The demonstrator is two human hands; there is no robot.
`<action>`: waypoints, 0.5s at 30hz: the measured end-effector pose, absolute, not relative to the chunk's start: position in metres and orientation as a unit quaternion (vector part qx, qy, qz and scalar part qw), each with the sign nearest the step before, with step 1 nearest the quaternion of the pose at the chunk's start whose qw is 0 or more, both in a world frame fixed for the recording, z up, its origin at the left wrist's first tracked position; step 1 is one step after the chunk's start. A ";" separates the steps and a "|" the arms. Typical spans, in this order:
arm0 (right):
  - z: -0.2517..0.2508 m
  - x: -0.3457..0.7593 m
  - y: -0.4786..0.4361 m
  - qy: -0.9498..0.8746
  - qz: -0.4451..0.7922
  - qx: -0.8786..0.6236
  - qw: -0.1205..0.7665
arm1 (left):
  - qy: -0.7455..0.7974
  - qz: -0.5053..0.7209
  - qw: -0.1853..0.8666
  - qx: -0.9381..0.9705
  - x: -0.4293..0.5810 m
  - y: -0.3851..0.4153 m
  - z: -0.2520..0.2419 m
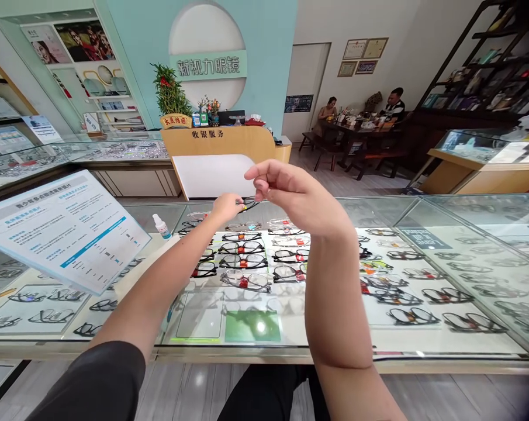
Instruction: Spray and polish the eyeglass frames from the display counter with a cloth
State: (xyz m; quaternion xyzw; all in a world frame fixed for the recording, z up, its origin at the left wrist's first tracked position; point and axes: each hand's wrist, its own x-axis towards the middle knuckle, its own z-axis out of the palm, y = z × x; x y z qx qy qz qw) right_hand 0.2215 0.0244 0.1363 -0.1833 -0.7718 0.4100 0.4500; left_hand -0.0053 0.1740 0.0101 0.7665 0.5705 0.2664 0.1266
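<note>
I hold both hands up over a glass display counter (378, 210). My left hand (226, 206) is closed in a pinch on one end of a thin dark pair of glasses (248, 203). My right hand (286, 190) is raised just right of it, fingers curled and pinched at the other end of the glasses. Most of the frame is hidden behind my right hand. Under the glass below lie rows of eyeglass frames (242, 260) with red tags.
A tilted blue-and-white info sign (58, 231) stands on the counter at left, with a small spray bottle (161, 225) beside it. A wooden cashier desk (220, 146) stands behind. Two people sit at a table (360, 126) at the back right.
</note>
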 end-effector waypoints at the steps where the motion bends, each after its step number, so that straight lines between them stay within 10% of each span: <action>1: 0.137 0.220 0.024 -0.756 0.437 -0.179 0.453 | 0.578 0.290 0.123 0.753 -0.010 0.166 0.013; 15: 0.050 0.166 0.042 -0.537 0.718 -0.201 0.395 | 0.438 0.614 0.406 0.516 -0.052 0.037 -0.011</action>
